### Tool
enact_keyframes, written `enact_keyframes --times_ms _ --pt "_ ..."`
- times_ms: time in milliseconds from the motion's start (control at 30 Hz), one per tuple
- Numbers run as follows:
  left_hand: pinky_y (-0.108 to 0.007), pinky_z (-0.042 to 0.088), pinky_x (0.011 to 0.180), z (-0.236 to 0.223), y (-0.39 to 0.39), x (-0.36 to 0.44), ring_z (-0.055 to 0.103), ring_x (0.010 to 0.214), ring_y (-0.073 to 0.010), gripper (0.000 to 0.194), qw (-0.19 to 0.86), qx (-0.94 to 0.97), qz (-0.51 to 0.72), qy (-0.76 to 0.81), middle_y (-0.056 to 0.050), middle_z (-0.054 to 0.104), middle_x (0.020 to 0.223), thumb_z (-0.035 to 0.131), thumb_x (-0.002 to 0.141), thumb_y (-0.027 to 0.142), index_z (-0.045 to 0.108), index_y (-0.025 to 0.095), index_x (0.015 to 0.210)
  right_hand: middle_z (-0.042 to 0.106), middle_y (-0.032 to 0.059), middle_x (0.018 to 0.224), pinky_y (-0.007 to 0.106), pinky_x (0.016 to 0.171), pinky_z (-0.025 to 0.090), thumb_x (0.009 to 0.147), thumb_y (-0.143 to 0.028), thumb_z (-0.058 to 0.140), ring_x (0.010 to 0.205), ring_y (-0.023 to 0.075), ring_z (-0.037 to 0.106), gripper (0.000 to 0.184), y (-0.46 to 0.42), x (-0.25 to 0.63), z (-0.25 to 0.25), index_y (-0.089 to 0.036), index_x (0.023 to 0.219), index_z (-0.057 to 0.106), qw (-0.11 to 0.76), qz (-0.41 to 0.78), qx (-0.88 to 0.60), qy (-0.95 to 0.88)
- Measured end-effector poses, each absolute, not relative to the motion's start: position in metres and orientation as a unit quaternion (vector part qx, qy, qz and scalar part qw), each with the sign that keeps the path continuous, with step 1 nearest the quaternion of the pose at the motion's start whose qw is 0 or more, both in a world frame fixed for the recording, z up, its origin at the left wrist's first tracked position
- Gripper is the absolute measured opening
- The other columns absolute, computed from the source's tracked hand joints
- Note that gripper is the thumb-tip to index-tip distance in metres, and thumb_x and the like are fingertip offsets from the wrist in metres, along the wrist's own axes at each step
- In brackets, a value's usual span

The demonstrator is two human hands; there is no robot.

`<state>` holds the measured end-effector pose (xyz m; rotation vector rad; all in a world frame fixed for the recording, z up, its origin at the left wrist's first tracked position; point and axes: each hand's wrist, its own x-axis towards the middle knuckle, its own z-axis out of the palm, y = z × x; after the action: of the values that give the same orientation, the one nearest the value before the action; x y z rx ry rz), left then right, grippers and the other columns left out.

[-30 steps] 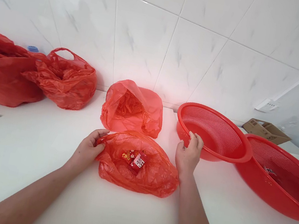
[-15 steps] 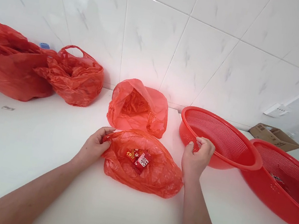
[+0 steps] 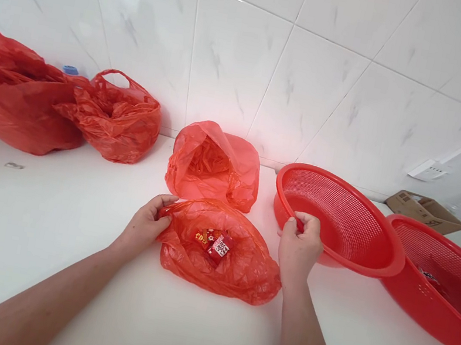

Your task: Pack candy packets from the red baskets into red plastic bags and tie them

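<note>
The left hand (image 3: 143,225) has thumb and fingers closed on the edge of an open red bag (image 3: 190,272), while the right hand (image 3: 300,247), loosely curled beside the basket half a second ago, is now pinched on the near rim of a red perforated basket (image 3: 348,211). With that change the work in hand seems to span both things, one hand on each; the basket's near rim also sits slightly closer to the person than before. The bag lies between the hands, its mouth spread upward, its right end coming up to the right wrist, though whether they touch is hard to tell. Inside it, right of the left hand, the small printed packets (image 3: 220,247) look unmoved. Just beyond the hands, a second red bag (image 3: 245,163) stands open behind the first. Right of the right hand, past the held basket, is another red basket (image 3: 422,301) with something small in it, and a cardboard box (image 3: 445,221) lies farther back. Well left of the left hand, a handled red bag (image 3: 125,127) and a larger red bag (image 3: 35,117) rest on the white worktop (image 3: 149,330), near the tiled wall (image 3: 237,55)
</note>
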<state>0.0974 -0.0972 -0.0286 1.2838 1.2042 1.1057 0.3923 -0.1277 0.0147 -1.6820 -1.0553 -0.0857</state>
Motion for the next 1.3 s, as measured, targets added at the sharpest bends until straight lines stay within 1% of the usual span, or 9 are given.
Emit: enact_keyframes --times_ms 233,433,600,733,833,1033,1167,1233,1300 --pt "-0.031 0.053 0.07 -0.025 -0.097 0.098 0.064 0.089 -0.0206 0.049 0.501 0.532 0.462 0.502 -0.008 0.063 0.115 0.06 0.07 0.029 0.051 0.021 0.118 0.066 0.0046 0.09 0.032 0.069 0.043 0.08 -0.028 0.049 0.073 0.0188 0.058 0.015 -0.131 0.383 0.018 -0.021 0.09 0.057 0.522 -0.062 -0.709 -0.47" --pt "-0.032 0.053 0.069 -0.024 -0.097 0.098 0.065 0.084 -0.0197 0.049 0.499 0.536 0.466 0.497 -0.007 0.064 0.112 0.06 0.07 0.031 0.052 0.021 0.118 0.065 0.0071 0.094 0.033 0.07 0.041 0.079 -0.032 0.05 0.083 0.0217 0.059 0.018 -0.131 0.391 0.021 -0.02 0.091 0.056 0.504 -0.072 -0.723 -0.467" --pt "-0.03 0.053 0.066 -0.025 -0.097 0.097 0.064 0.078 -0.0177 0.049 0.495 0.534 0.457 0.51 -0.006 0.065 0.11 0.061 0.069 0.029 0.053 0.023 0.117 0.065 0.0066 0.095 0.032 0.069 0.041 0.078 -0.036 0.051 0.078 0.02 0.059 0.021 -0.129 0.409 0.022 -0.02 0.089 0.057 0.512 -0.074 -0.752 -0.41" --pt "-0.031 0.053 0.068 -0.026 -0.097 0.097 0.065 0.08 -0.0184 0.049 0.497 0.538 0.46 0.501 -0.006 0.065 0.109 0.059 0.07 0.027 0.052 0.023 0.119 0.067 0.005 0.088 0.033 0.069 0.041 0.077 -0.038 0.053 0.077 0.0205 0.06 0.02 -0.132 0.417 0.025 -0.02 0.085 0.058 0.533 -0.08 -0.756 -0.371" --pt "-0.031 0.053 0.071 -0.026 -0.097 0.097 0.064 0.084 -0.0187 0.048 0.498 0.544 0.458 0.496 -0.006 0.065 0.11 0.058 0.071 0.027 0.052 0.023 0.118 0.068 0.0047 0.086 0.034 0.067 0.041 0.076 -0.038 0.055 0.073 0.0209 0.06 0.022 -0.138 0.424 0.027 -0.021 0.089 0.059 0.526 -0.078 -0.771 -0.35" --pt "-0.031 0.052 0.071 -0.028 -0.094 0.096 0.064 0.086 -0.0195 0.05 0.499 0.544 0.462 0.492 -0.006 0.065 0.109 0.057 0.069 0.026 0.051 0.021 0.118 0.069 0.0051 0.089 0.034 0.062 0.038 0.078 -0.037 0.053 0.072 0.0231 0.059 0.025 -0.154 0.44 0.04 -0.022 0.096 0.06 0.422 -0.114 -0.826 -0.356" --pt "-0.031 0.052 0.074 -0.03 -0.093 0.095 0.065 0.087 -0.0191 0.05 0.494 0.549 0.455 0.498 -0.004 0.066 0.11 0.055 0.07 0.025 0.052 0.022 0.12 0.067 0.0066 0.104 0.032 0.063 0.038 0.081 -0.035 0.048 0.087 0.0246 0.06 0.027 -0.14 0.449 0.066 -0.023 0.101 0.061 0.321 -0.155 -0.825 -0.439" --pt "-0.031 0.052 0.074 -0.032 -0.092 0.094 0.065 0.086 -0.0186 0.05 0.485 0.557 0.455 0.497 -0.004 0.066 0.111 0.054 0.07 0.023 0.052 0.023 0.12 0.065 0.0074 0.105 0.031 0.064 0.039 0.08 -0.035 0.05 0.09 0.0243 0.06 0.027 -0.121 0.458 0.079 -0.023 0.101 0.062 0.263 -0.122 -0.813 -0.505" --pt "-0.03 0.052 0.074 -0.034 -0.09 0.093 0.065 0.086 -0.0184 0.049 0.477 0.566 0.457 0.494 -0.003 0.065 0.113 0.053 0.071 0.022 0.052 0.024 0.12 0.067 0.0071 0.09 0.031 0.062 0.04 0.074 -0.033 0.058 0.081 0.024 0.061 0.019 -0.101 0.471 0.085 -0.022 0.089 0.064 0.194 -0.038 -0.816 -0.543"
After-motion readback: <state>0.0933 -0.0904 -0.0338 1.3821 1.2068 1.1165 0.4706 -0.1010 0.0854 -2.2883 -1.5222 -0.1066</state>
